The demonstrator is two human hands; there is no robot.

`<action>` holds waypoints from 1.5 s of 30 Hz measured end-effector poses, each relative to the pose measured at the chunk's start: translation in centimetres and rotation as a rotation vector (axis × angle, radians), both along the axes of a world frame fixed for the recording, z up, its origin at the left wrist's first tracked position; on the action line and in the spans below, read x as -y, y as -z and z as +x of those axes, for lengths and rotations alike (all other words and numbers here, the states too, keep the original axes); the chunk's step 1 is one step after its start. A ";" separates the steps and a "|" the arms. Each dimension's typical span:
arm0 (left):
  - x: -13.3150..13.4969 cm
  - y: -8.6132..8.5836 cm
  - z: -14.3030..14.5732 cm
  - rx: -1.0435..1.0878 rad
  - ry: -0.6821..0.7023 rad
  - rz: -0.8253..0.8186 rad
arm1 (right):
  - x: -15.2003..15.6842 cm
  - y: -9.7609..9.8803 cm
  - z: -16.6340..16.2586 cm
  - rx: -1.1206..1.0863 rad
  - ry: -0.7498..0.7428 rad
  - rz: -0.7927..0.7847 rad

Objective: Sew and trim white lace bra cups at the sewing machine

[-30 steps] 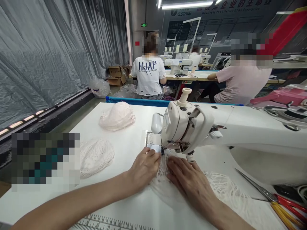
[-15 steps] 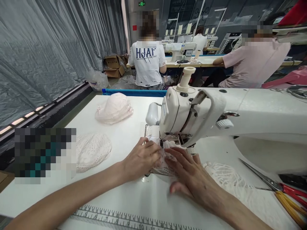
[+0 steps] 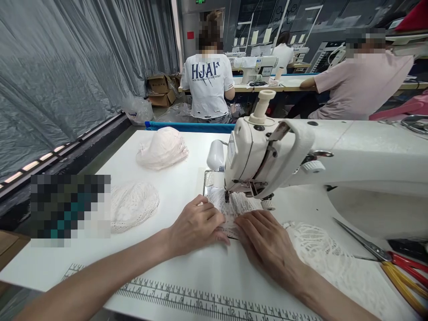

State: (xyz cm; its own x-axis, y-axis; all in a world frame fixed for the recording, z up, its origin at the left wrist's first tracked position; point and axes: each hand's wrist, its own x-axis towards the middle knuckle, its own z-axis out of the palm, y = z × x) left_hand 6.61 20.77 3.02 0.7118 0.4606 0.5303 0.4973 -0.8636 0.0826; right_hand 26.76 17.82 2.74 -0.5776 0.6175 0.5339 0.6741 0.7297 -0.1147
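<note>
A piece of white lace fabric (image 3: 245, 203) lies under the needle area of a white sewing machine (image 3: 321, 145). On its left side, my left hand (image 3: 197, 225) is closed, the curled fingers gripping the lace near the needle. My right hand (image 3: 269, 238) sits just right of it, its bent fingers together and pressing on the lace edge, the tips partly hidden. Between the two hands a strip of lace shows in front of the presser foot (image 3: 227, 196). More white lace (image 3: 317, 245) spreads beside my right wrist.
On the white table (image 3: 180, 285) lie a pale pink padded cup (image 3: 162, 149), a lace piece (image 3: 135, 207), and a printed ruler scale (image 3: 200, 305). Scissors (image 3: 364, 243) with red handles and a yellow-handled tool (image 3: 401, 285) rest at right. Several people sit ahead.
My right hand has drawn its fingers together and its thumb has tucked in. More lace shows around the presser foot. The left hand stays at the lace; the view has shifted slightly.
</note>
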 end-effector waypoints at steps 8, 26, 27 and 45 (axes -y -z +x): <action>-0.3 0.5 0.2 -0.108 -0.127 0.052 | -0.3 0.1 -0.6 0.035 0.039 0.051; 0.7 -1.1 -0.7 -0.171 0.028 0.023 | 0.6 -0.5 0.1 -0.032 -0.076 -0.067; 0.8 -1.1 -0.6 -0.177 0.043 0.030 | 0.5 -0.5 0.2 -0.037 -0.086 -0.074; 1.3 -0.9 -0.4 -0.237 -0.020 0.159 | 0.6 -0.5 0.1 0.027 -0.125 -0.030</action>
